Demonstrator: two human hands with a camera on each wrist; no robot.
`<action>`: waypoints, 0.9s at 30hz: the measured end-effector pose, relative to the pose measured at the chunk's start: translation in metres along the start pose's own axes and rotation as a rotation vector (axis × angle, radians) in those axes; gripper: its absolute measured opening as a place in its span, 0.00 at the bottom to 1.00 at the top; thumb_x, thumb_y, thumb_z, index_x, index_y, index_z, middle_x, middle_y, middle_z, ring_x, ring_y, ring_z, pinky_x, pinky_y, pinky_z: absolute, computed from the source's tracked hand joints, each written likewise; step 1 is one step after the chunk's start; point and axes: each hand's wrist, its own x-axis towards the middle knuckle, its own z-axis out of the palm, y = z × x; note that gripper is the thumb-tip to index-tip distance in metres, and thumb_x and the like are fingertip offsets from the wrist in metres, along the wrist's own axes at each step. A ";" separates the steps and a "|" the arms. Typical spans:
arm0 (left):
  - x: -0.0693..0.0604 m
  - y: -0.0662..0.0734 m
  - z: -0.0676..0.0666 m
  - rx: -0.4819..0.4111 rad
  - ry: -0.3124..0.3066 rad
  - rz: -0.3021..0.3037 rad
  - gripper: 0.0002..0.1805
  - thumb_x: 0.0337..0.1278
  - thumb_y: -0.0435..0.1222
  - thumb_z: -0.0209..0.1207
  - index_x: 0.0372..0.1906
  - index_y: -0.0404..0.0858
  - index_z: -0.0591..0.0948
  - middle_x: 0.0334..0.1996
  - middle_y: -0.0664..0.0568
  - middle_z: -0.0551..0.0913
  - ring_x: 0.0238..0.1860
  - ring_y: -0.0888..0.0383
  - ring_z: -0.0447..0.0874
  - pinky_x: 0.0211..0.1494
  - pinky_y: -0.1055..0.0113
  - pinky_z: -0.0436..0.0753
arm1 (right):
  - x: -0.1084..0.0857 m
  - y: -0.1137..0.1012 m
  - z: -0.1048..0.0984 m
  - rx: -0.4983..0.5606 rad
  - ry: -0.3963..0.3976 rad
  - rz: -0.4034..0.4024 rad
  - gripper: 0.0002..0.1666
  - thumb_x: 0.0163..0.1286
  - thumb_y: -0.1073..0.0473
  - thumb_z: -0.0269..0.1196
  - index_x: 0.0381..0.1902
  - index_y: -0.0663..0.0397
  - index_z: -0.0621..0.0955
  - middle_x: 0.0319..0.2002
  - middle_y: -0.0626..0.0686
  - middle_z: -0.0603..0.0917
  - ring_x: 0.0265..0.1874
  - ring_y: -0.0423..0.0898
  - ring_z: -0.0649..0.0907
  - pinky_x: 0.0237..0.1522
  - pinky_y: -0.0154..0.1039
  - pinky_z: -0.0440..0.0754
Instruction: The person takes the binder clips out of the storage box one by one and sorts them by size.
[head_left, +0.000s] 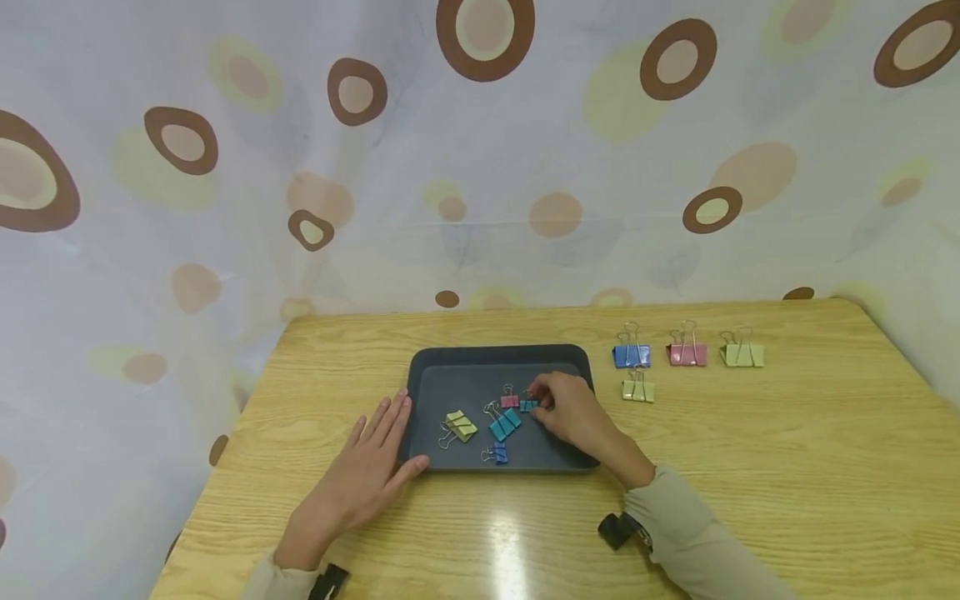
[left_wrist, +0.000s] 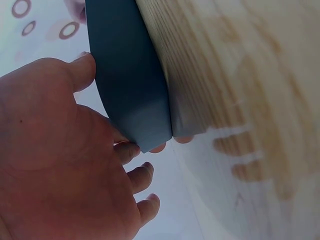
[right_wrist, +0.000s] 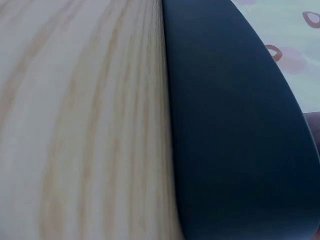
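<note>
A dark grey tray (head_left: 457, 357) lies on the table, seen side-on in both wrist views. My left hand (head_left: 367, 467) rests along its left edge, fingers straight, thumb at the near rim. Over the tray's right side, my right hand (head_left: 573, 412) pinches a small teal binder clip (head_left: 528, 406) with thumb and fingers. Just left of that clip is a small pink binder clip (head_left: 510, 402). A larger teal binder clip (head_left: 506, 425), a yellow binder clip (head_left: 462, 426) and a small blue binder clip (head_left: 500, 452) lie nearer the front. The right wrist view hides the fingers.
Right of the tray, a large blue binder clip (head_left: 632, 357), a pink one (head_left: 687, 354) and a yellow one (head_left: 742, 355) stand in a row. A smaller yellow clip (head_left: 638, 390) sits in front of the blue one. A patterned curtain (head_left: 510, 258) hangs behind the table.
</note>
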 end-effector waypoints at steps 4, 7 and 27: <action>0.000 0.000 0.000 0.004 -0.011 -0.005 0.46 0.78 0.58 0.46 0.82 0.32 0.48 0.83 0.42 0.44 0.81 0.41 0.44 0.79 0.38 0.50 | 0.000 0.001 0.000 0.010 -0.003 -0.019 0.08 0.59 0.72 0.73 0.36 0.60 0.86 0.31 0.50 0.85 0.29 0.41 0.81 0.34 0.37 0.83; 0.000 0.000 0.001 -0.002 -0.012 -0.006 0.46 0.78 0.58 0.46 0.82 0.31 0.47 0.83 0.42 0.44 0.81 0.41 0.44 0.79 0.38 0.50 | 0.001 0.003 0.000 0.020 0.004 -0.027 0.08 0.59 0.73 0.72 0.35 0.59 0.85 0.31 0.50 0.85 0.30 0.41 0.81 0.35 0.38 0.83; 0.000 0.000 -0.003 -0.006 -0.006 -0.003 0.46 0.78 0.58 0.46 0.82 0.31 0.48 0.83 0.42 0.44 0.81 0.40 0.45 0.79 0.37 0.50 | -0.010 0.007 -0.024 0.289 0.019 -0.021 0.08 0.64 0.72 0.68 0.40 0.60 0.86 0.40 0.55 0.88 0.39 0.49 0.88 0.41 0.37 0.88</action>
